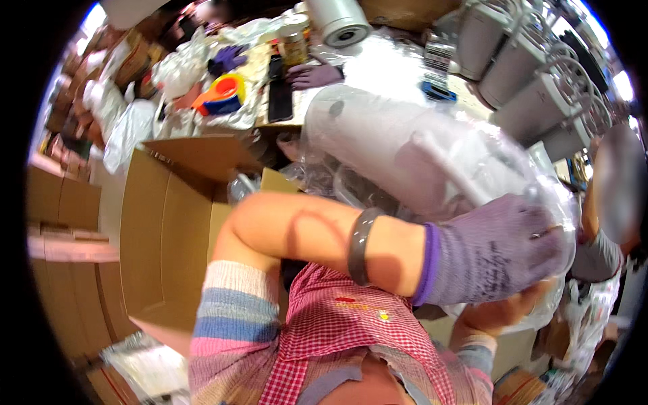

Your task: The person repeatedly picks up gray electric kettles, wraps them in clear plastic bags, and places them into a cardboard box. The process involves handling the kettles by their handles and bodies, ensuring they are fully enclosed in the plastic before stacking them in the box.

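A white cylindrical appliance (378, 145) in a clear plastic bag (496, 145) lies tilted across the view, its far end up by the table. In its purple knit glove, my left hand (496, 250) reaches across my body to the near right end of the appliance. The gloved fingers are bent closed over the bag there. Below it, my bare right hand (509, 307) is against the underside of the bag. Motion blur and the glove hide most of the right fingers. An open cardboard box (145, 229) stands left of the appliance, partly behind my left arm.
On the table sit a tape dispenser (224, 94), a phone (280, 100), a spare purple glove (316, 75), a jar (293, 47) and another white cylinder (337, 21). Several white units with coiled tubes (533, 101) stand at the right. Beyond them is another person's arm (590, 202).
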{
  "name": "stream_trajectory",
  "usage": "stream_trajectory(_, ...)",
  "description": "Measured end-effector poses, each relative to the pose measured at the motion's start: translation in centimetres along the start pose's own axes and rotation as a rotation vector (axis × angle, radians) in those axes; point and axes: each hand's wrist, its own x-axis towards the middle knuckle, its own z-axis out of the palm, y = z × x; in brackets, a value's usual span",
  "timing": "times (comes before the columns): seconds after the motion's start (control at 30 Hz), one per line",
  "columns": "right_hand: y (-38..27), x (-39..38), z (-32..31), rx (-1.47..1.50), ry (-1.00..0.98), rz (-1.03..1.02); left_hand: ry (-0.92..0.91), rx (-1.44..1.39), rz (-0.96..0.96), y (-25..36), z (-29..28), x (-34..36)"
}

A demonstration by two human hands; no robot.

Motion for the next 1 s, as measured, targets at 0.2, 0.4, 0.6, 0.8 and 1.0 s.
stream_trajectory(0.2,-6.0,12.3,-1.9,0.158,-0.290,-0.310,-0.398,0.535,-0.135,-0.7,-13.6,3.7)
stream_trajectory(0.4,-10.0,21.9,3.1,0.364,-0.584,-0.440,-0.329,0.475,-1.183,1.3,-34.8,-4.9)
stream_trajectory(0.6,-9.6,17.8,11.6,0.728,-1.015,-0.120,0.466,0.863,-1.667,16.0,-50.0,-19.6)
stream_trajectory(0.8,-1.9,11.7,18.4,0.951,-0.932,0.519,1.195,0.860,-1.684,11.2,-42.2,-46.4)
stream_trajectory(1.0,0.7,11.1,19.8,0.883,-0.885,0.738,1.684,0.722,-2.208,4.0,-30.3,-62.1)
